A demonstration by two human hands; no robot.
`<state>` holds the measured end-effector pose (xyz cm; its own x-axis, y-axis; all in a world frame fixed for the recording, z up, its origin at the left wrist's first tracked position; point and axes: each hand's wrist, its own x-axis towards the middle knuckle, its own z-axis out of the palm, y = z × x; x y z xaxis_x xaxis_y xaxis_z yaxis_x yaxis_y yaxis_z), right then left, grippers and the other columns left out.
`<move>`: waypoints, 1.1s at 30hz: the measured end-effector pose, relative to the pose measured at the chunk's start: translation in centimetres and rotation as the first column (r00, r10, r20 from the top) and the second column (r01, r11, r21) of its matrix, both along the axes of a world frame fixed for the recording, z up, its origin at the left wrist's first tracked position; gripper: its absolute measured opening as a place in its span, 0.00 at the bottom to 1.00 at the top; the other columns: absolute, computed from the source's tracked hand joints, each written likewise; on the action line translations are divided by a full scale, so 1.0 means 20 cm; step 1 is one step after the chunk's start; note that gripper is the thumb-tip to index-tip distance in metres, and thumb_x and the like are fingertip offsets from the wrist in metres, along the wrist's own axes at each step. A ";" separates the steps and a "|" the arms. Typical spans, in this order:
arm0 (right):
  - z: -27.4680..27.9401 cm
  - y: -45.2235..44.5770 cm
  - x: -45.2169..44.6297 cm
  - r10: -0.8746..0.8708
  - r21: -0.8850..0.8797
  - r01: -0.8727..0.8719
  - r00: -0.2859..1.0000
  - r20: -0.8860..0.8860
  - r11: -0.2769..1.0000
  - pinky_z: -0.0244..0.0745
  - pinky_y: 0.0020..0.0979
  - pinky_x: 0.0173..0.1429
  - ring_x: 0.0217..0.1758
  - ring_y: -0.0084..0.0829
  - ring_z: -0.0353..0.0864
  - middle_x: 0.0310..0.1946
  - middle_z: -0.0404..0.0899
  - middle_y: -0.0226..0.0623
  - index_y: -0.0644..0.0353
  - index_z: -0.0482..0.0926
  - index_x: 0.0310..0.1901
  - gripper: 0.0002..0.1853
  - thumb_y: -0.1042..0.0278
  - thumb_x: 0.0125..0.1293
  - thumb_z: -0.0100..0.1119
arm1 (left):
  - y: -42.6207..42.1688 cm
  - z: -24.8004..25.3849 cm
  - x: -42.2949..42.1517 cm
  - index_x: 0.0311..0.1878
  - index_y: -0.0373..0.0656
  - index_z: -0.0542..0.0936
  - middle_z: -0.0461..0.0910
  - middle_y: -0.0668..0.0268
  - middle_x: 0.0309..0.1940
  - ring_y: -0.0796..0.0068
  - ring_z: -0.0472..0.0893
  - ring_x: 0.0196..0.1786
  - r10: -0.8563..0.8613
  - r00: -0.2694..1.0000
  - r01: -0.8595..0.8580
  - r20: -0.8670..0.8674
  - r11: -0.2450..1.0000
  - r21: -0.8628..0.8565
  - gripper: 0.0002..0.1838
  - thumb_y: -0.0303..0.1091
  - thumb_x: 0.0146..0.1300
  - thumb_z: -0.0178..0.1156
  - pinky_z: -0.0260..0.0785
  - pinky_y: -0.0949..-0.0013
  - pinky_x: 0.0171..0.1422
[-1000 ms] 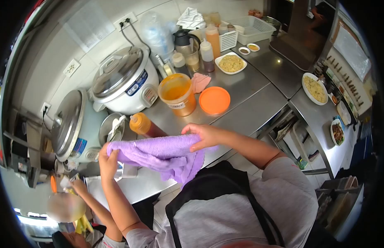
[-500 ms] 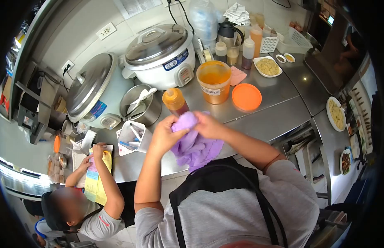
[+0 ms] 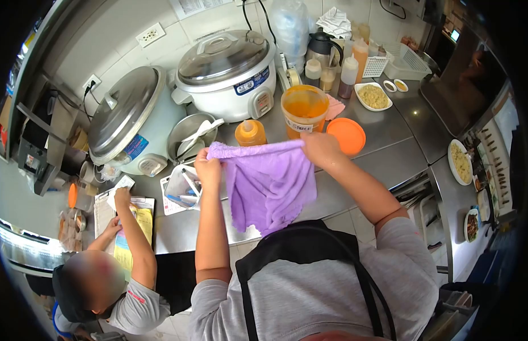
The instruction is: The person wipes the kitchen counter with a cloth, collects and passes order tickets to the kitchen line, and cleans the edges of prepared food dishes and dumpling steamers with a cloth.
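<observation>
A purple cloth [image 3: 269, 182] is stretched out between my two hands, its upper edge pulled nearly straight and the rest hanging down over the counter's front edge. My left hand [image 3: 207, 169] is closed on the upper left corner. My right hand [image 3: 319, 149] grips the upper right corner, just in front of the sauce tub [image 3: 303, 108]. Behind the cloth stands a squeeze bottle [image 3: 251, 132] with an orange top, its lower part hidden. An orange lid [image 3: 346, 136] lies flat to the right of the tub.
Two rice cookers [image 3: 225, 77] and a metal pot [image 3: 187, 128] stand at the back left. A container of pens [image 3: 184, 184] is beside my left hand. At the left a co-worker [image 3: 140, 301] handles papers. Plates of food [image 3: 374, 96] sit at the right.
The cloth was bunched between my hands; now it is spread wide. My hands have moved apart, left hand leftward, right hand rightward and up. The co-worker's hand has moved to a white paper.
</observation>
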<state>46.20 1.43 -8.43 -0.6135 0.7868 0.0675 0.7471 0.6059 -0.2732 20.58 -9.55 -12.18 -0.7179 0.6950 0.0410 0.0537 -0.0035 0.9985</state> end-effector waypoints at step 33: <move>0.02 0.03 -0.59 -0.103 -0.166 -0.022 0.699 -0.707 0.986 0.66 0.37 0.44 0.42 0.44 0.70 0.38 0.69 0.47 0.63 0.70 0.39 0.13 0.71 0.51 0.52 | 0.40 0.08 0.15 0.27 0.39 0.69 0.70 0.70 0.21 0.84 0.67 0.24 -0.325 0.944 0.329 -0.052 0.941 0.077 0.06 0.30 0.57 0.45 0.60 0.79 0.29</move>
<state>34.46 2.11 -7.97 -0.3985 0.8478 0.3501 0.3137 0.4846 -0.8165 23.52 -1.50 -10.55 -0.4485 0.8841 0.1315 0.0730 -0.1104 0.9912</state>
